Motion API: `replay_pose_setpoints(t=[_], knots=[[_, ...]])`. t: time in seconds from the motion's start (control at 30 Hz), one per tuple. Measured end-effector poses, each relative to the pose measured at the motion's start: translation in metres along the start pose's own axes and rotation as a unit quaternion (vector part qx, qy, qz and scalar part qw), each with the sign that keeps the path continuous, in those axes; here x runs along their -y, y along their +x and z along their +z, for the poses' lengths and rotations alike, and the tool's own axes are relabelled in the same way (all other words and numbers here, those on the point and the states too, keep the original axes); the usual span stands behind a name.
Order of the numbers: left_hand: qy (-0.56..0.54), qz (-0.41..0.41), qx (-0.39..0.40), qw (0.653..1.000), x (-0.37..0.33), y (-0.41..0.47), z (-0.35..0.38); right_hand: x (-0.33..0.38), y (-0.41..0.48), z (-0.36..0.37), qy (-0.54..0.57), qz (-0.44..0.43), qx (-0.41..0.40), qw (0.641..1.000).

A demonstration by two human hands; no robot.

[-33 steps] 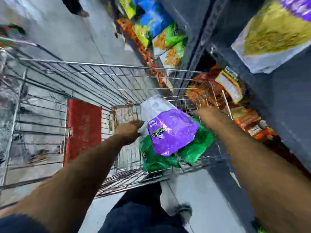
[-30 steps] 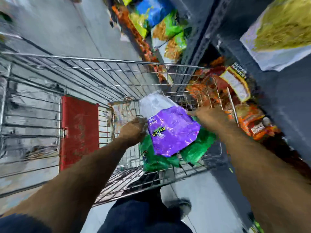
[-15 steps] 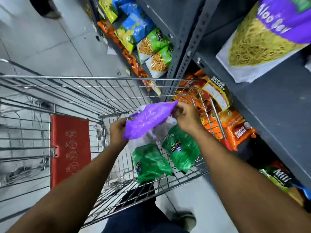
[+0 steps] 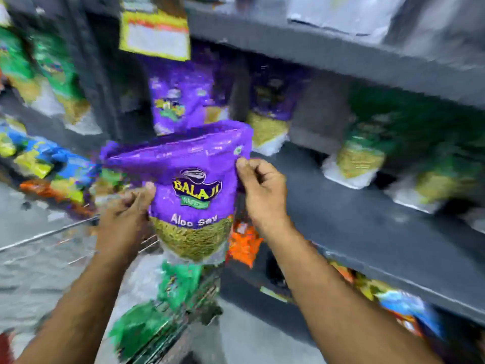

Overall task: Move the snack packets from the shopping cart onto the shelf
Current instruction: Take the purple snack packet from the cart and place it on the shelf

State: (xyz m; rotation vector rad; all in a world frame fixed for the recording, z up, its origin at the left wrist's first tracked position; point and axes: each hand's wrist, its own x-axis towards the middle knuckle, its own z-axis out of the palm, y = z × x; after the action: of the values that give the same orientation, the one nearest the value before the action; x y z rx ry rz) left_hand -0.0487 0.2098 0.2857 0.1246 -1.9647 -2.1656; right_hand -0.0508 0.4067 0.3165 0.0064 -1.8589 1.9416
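Note:
I hold a purple Aloo Sev snack packet (image 4: 193, 190) upright in the air, in front of the dark grey shelf (image 4: 367, 227). My left hand (image 4: 126, 214) pinches its left edge and my right hand (image 4: 262, 190) pinches its right edge. Below it, two green snack packets (image 4: 178, 285) lie in the wire shopping cart (image 4: 47, 232), whose corner shows at lower left. More purple packets (image 4: 181, 98) stand on the shelf behind the one I hold.
Green-topped packets (image 4: 367, 145) stand on the shelf to the right, with bare shelf board in front of them. An upper shelf edge (image 4: 341, 64) runs overhead. Orange packets (image 4: 244, 245) and blue ones (image 4: 409, 308) fill lower shelves. The view is blurred.
Both hands have lifted the purple packet out of the cart and raised it upright toward the shelf. My view has swung up from the cart to the shelves.

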Motion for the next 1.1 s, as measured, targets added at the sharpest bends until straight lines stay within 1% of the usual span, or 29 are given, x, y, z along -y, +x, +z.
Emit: replay_pose_setpoints(t=[0.03,0.1,0.17,0.3,0.43,0.57,0.67,0.77,0.87,1.0,1.1], knots=[[-0.001,0.005,0.023,1.0,-0.005,-0.005,0.019,0.008,0.0,-0.018,0.014,-0.002,-0.025,1.0],[0.011,0.027,0.098,0.995,-0.009,-0.023,0.076,0.025,-0.004,-0.076,0.018,-0.021,-0.115,0.993],[-0.033,0.01,0.152,0.988,-0.003,-0.039,0.13,0.034,-0.009,-0.131,0.024,-0.025,-0.201,0.979],[-0.052,-0.021,0.18,0.982,0.014,-0.078,0.25,0.044,-0.022,-0.235,0.016,-0.034,-0.329,0.943],[-0.068,-0.073,0.213,0.972,0.018,-0.123,0.354,0.056,-0.035,-0.33,0.016,-0.013,-0.416,0.909],[-0.104,-0.114,0.178,0.972,0.005,-0.163,0.425,0.065,-0.032,-0.395,0.044,0.011,-0.427,0.903],[-0.108,-0.148,0.193,0.964,0.0,-0.184,0.45,0.071,-0.027,-0.424,0.068,0.023,-0.436,0.897],[-0.103,-0.154,0.205,0.961,0.002,-0.192,0.459,0.07,-0.026,-0.444,0.074,0.033,-0.444,0.892],[-0.103,-0.162,0.209,0.959,0.002,-0.192,0.461,0.068,-0.026,-0.449,0.084,0.039,-0.443,0.892],[-0.093,-0.185,0.215,0.954,0.008,-0.185,0.457,0.074,-0.026,-0.438,0.094,0.038,-0.431,0.896],[-0.098,-0.203,0.207,0.952,0.009,-0.171,0.442,0.08,-0.022,-0.419,0.098,0.025,-0.404,0.909]])
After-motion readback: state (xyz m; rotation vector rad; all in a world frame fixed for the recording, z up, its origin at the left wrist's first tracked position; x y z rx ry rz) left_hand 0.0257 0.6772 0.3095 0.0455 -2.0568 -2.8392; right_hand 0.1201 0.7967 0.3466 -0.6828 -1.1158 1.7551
